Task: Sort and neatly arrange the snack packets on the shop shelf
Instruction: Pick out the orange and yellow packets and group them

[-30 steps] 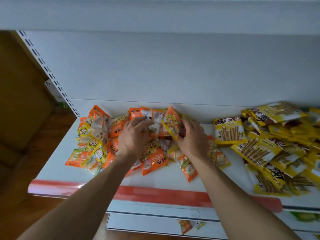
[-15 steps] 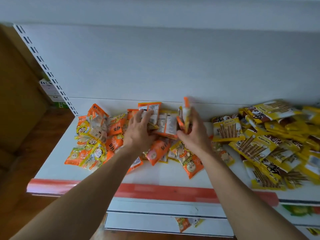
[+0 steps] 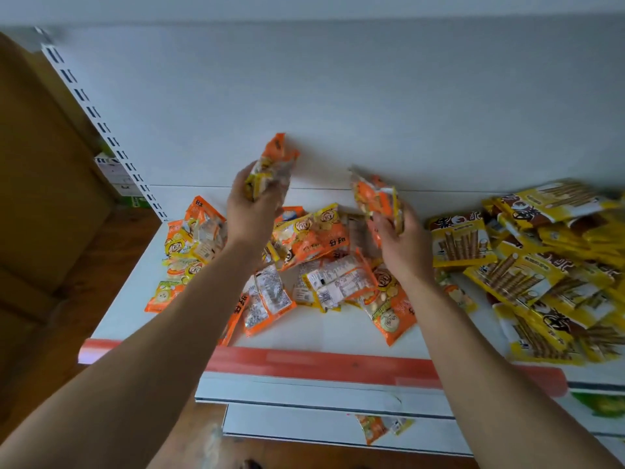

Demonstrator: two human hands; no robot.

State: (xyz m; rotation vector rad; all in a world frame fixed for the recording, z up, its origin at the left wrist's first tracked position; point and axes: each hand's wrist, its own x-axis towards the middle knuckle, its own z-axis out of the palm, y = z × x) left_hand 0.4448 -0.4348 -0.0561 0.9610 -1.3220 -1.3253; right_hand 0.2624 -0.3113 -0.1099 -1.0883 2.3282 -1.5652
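A loose heap of orange snack packets (image 3: pixel 314 238) lies in the middle of the white shelf (image 3: pixel 318 330). My left hand (image 3: pixel 252 214) is raised above the heap and grips an upright bunch of orange packets (image 3: pixel 272 165). My right hand (image 3: pixel 402 242) is lifted too and holds another bunch of orange packets (image 3: pixel 377 201) by their lower edge. Some packets in the heap lie face down, showing white labels (image 3: pixel 333 282). A pile of yellow wafer-stick packets (image 3: pixel 541 265) covers the shelf's right side.
A red price strip (image 3: pixel 321 365) runs along the shelf's front edge. The white back panel (image 3: pixel 338 106) rises behind. A slotted upright (image 3: pixel 101 126) stands at left, with brown cardboard (image 3: pixel 37 184) beyond. One orange packet (image 3: pixel 375 428) lies on a lower shelf.
Both hands have lifted off the heap, each carrying up a bunch of orange packets; the left rose higher and the hands moved apart. Packets in the heap shifted, more showing their backs.
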